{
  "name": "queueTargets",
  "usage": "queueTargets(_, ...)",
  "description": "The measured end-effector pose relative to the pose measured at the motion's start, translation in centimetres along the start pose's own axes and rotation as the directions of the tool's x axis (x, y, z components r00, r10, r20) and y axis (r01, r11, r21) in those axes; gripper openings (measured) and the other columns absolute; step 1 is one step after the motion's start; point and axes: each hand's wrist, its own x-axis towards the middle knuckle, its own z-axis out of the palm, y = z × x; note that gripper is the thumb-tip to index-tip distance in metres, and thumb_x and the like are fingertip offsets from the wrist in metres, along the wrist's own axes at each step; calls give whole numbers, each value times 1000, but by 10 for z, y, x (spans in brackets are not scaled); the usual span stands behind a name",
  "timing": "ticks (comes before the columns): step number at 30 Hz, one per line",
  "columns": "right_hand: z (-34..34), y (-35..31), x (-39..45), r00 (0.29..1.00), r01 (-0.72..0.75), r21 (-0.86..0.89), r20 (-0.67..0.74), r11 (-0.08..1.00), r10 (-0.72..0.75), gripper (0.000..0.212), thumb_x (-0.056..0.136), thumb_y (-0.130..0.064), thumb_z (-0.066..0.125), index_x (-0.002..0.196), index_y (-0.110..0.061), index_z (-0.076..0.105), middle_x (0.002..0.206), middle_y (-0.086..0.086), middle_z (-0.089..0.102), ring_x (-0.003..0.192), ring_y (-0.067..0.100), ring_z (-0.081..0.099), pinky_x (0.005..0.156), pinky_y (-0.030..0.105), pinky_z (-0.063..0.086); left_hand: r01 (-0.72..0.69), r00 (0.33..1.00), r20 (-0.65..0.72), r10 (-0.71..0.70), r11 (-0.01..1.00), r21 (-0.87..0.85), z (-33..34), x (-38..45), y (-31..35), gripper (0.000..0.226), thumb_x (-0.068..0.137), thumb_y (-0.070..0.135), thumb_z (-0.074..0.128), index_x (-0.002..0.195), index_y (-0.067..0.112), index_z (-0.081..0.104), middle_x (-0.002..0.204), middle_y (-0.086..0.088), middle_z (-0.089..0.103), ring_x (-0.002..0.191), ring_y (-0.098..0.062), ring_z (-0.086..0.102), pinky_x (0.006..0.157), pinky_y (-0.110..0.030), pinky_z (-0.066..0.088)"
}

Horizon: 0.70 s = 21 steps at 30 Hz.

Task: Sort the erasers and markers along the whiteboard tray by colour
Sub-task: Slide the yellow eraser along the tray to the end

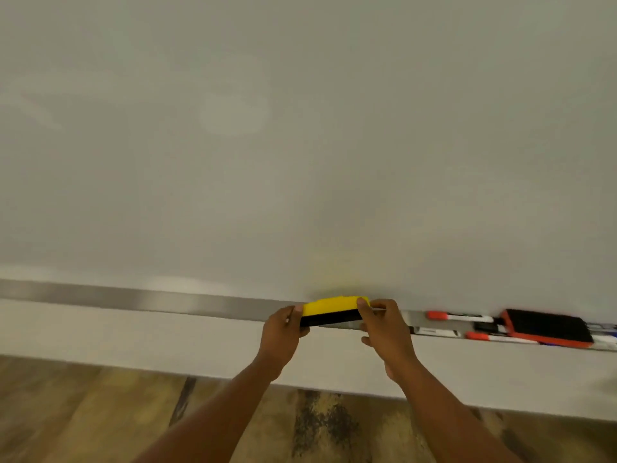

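Both hands are engaged on a single item: a rectangular eraser with a yellow plastic back and black felt pad point(334, 310), held at the long brushed-metal tray point(150, 297) that runs along the foot of the pale whiteboard point(300, 128). The left hand point(282, 332) pinches the eraser's left end between thumb and fingers; the right hand point(384, 329) pinches the right end likewise. The eraser sits tilted, yellow back facing up and toward the board, its lower edge at or just above the tray's front lip; contact with the tray cannot be confirmed. To the right, well apart from the hands, the remaining stock lies crowded in the tray: a rectangular eraser with an orange-red casing and black felt face point(547, 327), two white-barrelled markers with red caps point(459, 316), and further markers partly hidden beneath it, their colours not fully legible. The tray to the left of the hands holds nothing visible. Judgement: the step in hand is the placing of the yellow eraser as the start of its own colour group, separate from the red items. The next move calls for seating it flat in the tray, releasing both ends, then reaching right for the next item. Risk: a tilted release could tip it off the lip.
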Motion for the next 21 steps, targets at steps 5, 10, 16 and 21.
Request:
queueTargets(5,85,-22,-5,928,-46,-63,366,997,66,23,89,-39,66,98,-18,64,98,5,67,91,19,65,84,39,57,9,980,-199,0,999,45,-107,2,-23,30,98,38,49,87,16,67,90,-12,64,71,-12,70,72,-27,59)
queueTargets(10,176,-58,-12,824,74,-224,563,972,67,29,87,-35,69,108,-15,69,94,8,64,88,23,63,78,38,55,13,949,-314,20,995,103,-211,4,-35,22,98,32,51,84,36,67,87,-7,65,76,-14,70,80,-32,58)
queueTargets(16,293,-100,-19,793,362,-286,595,887,-132,22,78,-36,76,90,-18,71,78,-1,69,71,16,63,63,28,47,94,855,-518,-17,988,123,-317,19,-52,22,96,25,56,108,20,73,91,-5,68,89,-26,66,83,-36,52)
queueTargets(21,388,-122,-24,773,521,-362,584,773,-247,31,76,-37,76,98,-15,67,95,5,73,90,26,67,74,34,52,160,775,-627,-78,984,75,-389,43,-76,21,93,25,61,108,18,73,95,-8,72,85,-20,62,80,-32,49)
